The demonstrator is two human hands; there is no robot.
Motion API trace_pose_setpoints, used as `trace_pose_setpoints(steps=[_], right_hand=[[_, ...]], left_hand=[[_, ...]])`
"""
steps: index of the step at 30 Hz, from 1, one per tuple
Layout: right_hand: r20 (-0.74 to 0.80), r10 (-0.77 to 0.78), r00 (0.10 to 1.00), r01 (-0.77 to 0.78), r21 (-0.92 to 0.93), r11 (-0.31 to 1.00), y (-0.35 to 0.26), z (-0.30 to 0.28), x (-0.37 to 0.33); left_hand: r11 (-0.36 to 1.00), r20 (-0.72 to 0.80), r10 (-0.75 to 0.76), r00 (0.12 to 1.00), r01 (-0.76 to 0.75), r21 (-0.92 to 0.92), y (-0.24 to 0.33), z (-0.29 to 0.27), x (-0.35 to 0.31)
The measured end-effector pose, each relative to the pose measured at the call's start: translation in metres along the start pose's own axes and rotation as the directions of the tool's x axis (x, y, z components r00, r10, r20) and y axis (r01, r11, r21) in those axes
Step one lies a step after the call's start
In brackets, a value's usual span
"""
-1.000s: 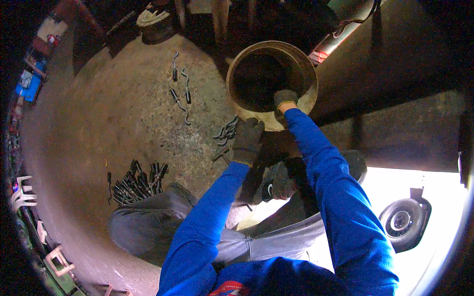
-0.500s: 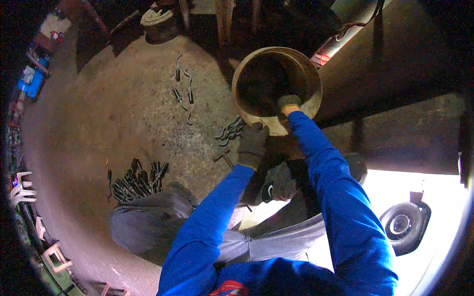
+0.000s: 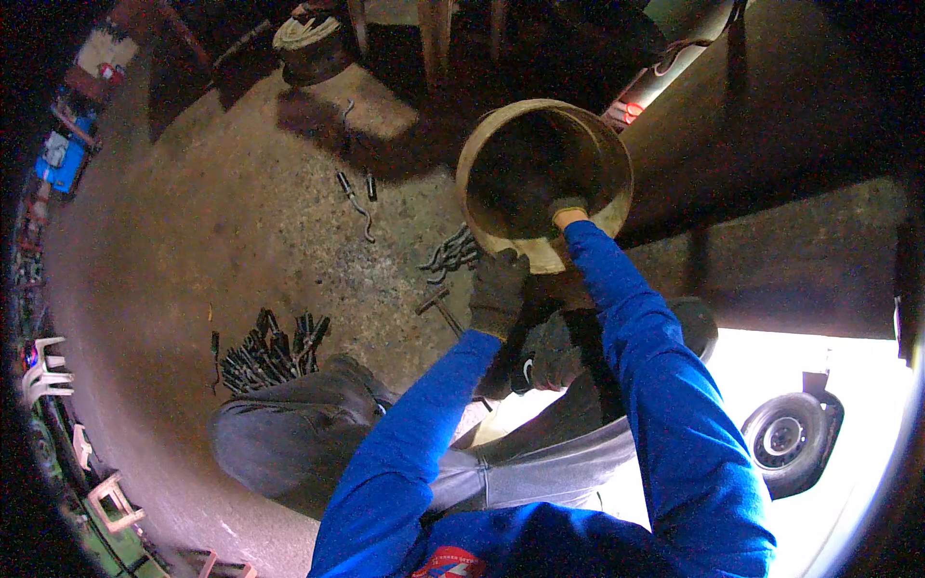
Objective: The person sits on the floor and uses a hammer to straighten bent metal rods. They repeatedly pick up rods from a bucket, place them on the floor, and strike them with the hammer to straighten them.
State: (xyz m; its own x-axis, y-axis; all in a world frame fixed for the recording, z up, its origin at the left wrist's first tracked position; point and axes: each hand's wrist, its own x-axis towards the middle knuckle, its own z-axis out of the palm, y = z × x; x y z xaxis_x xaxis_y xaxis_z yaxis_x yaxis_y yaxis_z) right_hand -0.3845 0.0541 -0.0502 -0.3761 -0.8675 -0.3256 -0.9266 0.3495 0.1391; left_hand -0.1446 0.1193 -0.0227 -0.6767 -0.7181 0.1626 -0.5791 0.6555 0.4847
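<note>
A wide round container (image 3: 540,252), like a pale bucket with a dark inside, stands tilted with its mouth toward me. My left hand (image 3: 501,289), in a dark glove, is closed on its near rim. Also gloved, my right hand (image 3: 567,206) reaches over the rim into the container; its fingers are lost in the dark. Just left of the container lies a small bunch of bent metal rods (image 3: 451,252). A T-shaped metal tool (image 3: 438,306) rests on the floor beside my left hand.
A heap of dark-ended bent rods (image 3: 275,354) lies by my left knee, and several single rods (image 3: 358,207) lie farther out. At the far side stands a round drum-like thing (image 3: 313,50). White chairs (image 3: 46,371) are at the left edge, a wheel (image 3: 785,438) at the right.
The container has shifted slightly down and to the right, and both hands have moved a little with it. A shadow now falls across the floor over the farther rods.
</note>
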Motion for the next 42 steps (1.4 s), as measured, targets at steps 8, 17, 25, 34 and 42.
trace_pose_setpoints(steps=[8,17,25,34,42], right_hand=[[-0.074,-0.097,0.992,0.108,0.154,0.982,-0.016,-0.056,-0.007],[-0.484,-0.21,0.85,0.277,0.07,0.958,0.028,-0.132,0.002],[-0.471,0.139,0.871,0.197,0.595,0.779,0.061,-0.19,-0.014],[-0.251,0.381,0.89,0.165,0.956,0.245,0.038,-0.161,-0.046],[-0.274,0.273,0.922,0.35,0.892,-0.286,-0.044,-0.179,-0.121]], left_hand=[[0.999,-0.124,0.045,0.991,-0.044,0.014,0.005,-0.025,0.013],[0.995,-0.112,0.048,0.993,-0.058,-0.087,0.013,-0.066,0.096],[0.995,0.037,-0.029,0.999,0.025,0.099,-0.032,-0.035,0.194],[0.963,-0.17,0.199,0.965,-0.224,-0.148,-0.016,-0.098,0.122],[0.934,0.284,-0.024,0.959,0.123,-0.337,-0.056,-0.158,-0.003]])
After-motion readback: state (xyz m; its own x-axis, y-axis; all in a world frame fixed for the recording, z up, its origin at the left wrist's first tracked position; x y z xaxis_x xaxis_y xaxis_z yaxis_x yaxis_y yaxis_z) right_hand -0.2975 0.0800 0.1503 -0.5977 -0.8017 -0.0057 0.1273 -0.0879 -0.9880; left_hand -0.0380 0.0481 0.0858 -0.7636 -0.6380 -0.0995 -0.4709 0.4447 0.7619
